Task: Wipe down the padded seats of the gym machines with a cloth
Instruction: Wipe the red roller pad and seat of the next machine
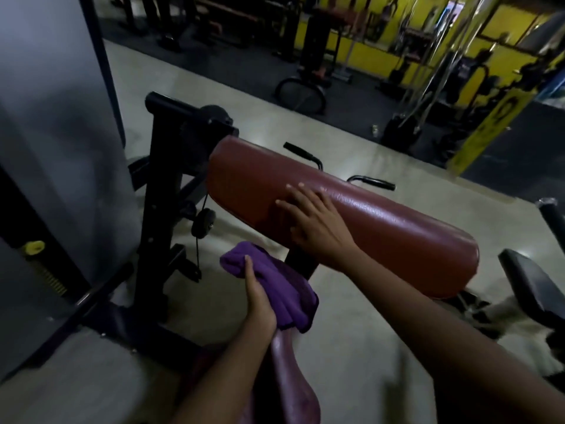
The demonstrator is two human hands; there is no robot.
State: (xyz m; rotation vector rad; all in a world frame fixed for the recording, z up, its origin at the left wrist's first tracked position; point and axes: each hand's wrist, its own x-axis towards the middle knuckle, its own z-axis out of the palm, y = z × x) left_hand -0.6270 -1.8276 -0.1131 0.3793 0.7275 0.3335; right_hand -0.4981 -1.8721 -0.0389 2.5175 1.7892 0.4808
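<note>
The head camera looks down on both hands. The left hand (260,304) curls its fingers round a bunched purple cloth (284,289), just over the far tip of the small dark seat (290,381). The right hand (315,228) lies flat with straight fingers on the big red pad (382,221), nearer its left end, and holds nothing. To wipe well, I think the cloth should open out flat, press down, and go from one edge of the seat to the other.
</note>
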